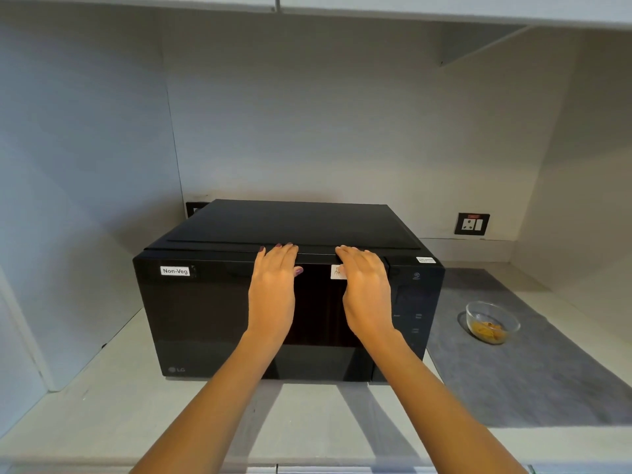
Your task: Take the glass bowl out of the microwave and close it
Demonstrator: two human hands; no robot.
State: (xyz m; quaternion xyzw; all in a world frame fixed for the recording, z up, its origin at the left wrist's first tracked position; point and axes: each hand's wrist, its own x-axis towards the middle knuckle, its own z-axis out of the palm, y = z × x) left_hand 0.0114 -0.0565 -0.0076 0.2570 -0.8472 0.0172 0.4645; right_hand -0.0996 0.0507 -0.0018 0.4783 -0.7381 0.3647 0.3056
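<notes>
A black microwave (205, 313) with a "Non-Veg" label stands on the counter, its door flush with the front. My left hand (273, 285) lies flat against the upper part of the door, fingertips reaching the top edge. My right hand (366, 289) presses the door beside it, fingers curled over the top edge near a small white sticker. Neither hand holds anything. The glass bowl (492, 322), with some yellow-orange food in it, sits on the grey mat to the right of the microwave, apart from both hands.
A grey mat (547, 378) covers the right part of the pale counter (102, 415). A wall socket (472, 224) sits behind the bowl, another is partly hidden behind the microwave. Walls close in on the left and right; cabinets hang overhead.
</notes>
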